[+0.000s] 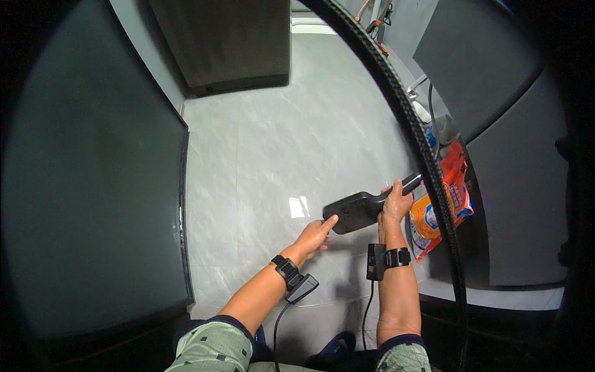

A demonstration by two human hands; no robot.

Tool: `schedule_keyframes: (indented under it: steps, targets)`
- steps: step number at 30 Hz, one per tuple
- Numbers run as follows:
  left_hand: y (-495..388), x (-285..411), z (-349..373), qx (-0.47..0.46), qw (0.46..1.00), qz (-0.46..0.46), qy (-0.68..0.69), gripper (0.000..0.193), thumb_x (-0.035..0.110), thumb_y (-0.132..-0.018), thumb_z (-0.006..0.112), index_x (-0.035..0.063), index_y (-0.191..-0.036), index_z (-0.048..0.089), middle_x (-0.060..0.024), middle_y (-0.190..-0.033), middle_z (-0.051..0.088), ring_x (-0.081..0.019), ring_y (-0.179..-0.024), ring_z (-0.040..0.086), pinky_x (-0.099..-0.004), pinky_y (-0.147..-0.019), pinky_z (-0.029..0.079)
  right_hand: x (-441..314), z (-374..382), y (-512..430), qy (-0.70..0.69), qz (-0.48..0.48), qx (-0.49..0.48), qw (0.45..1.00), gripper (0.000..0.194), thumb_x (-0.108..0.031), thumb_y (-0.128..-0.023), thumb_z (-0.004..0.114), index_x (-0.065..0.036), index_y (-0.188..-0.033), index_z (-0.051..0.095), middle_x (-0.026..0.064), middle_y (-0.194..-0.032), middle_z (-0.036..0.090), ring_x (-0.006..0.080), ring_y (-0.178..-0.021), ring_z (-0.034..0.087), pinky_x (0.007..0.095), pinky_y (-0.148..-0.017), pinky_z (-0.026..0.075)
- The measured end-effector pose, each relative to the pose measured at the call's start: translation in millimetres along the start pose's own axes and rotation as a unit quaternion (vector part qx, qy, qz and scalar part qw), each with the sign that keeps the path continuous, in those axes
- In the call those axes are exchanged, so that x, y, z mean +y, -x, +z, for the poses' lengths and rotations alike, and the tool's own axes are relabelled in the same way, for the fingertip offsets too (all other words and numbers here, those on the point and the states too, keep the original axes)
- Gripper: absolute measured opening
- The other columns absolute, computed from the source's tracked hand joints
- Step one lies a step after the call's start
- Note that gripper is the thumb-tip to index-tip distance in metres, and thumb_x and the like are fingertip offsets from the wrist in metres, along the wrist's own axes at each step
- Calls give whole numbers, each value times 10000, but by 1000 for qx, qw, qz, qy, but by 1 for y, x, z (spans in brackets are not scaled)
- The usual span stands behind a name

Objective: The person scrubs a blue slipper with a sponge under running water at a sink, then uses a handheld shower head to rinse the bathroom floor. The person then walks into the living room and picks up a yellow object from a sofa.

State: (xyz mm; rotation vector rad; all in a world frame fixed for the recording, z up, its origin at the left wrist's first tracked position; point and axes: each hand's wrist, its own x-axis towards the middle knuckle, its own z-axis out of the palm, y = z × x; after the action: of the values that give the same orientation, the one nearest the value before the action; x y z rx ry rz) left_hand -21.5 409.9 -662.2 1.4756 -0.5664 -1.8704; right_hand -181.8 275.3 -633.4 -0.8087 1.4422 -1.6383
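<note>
A black flat-headed tool with a handle (355,213), its exact kind unclear, is held level between both hands above the grey tiled floor. My right hand (396,204) grips the neck of its handle, the thumb on top. The handle's far end passes behind a black braided cable. My left hand (317,236) holds the near left corner of the wide head, thumb on the upper face and fingers partly hidden beneath. Each wrist wears a black strap with a small wired device.
Right of my hands stand a red and orange printed plastic bag (425,216) and dark grey cabinet fronts (520,204). The black braided cable (399,102) arcs across the view. A dark panel (102,186) borders the left, and a dark cabinet (232,42) stands ahead on the tiled floor (260,153).
</note>
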Motion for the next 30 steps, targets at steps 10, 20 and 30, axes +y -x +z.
schedule_keyframes:
  steps: [10, 20, 30]
  targets:
    - [85, 85, 0, -14, 893, 76, 444, 616, 389, -791, 683, 55, -1229, 407, -123, -1265, 445, -335, -1192, 408, -518, -942, 391, -97, 47, 65, -140, 139, -6, 980, 247, -257, -903, 517, -13, -891, 476, 84, -719, 540, 191, -657, 557, 336, -604, 469]
    - [246, 237, -9, 37, 951, 130, 278, 475, 150, -777, 708, 40, -1141, 423, -106, -1117, 519, -242, -1027, 540, -446, -852, 500, -262, 66, 108, -192, 439, -68, 875, 419, -390, -946, 399, -3, -1104, 428, 155, -1030, 565, 300, -920, 577, 461, -828, 487]
    - [202, 365, -16, 20, 987, 108, 118, 415, 208, -752, 737, 22, -1054, 522, -72, -995, 578, -167, -863, 604, -297, -621, 578, -269, 108, 35, -207, 484, -66, 848, 503, -411, -938, 410, 42, -1154, 424, 198, -1149, 527, 333, -989, 573, 468, -898, 465]
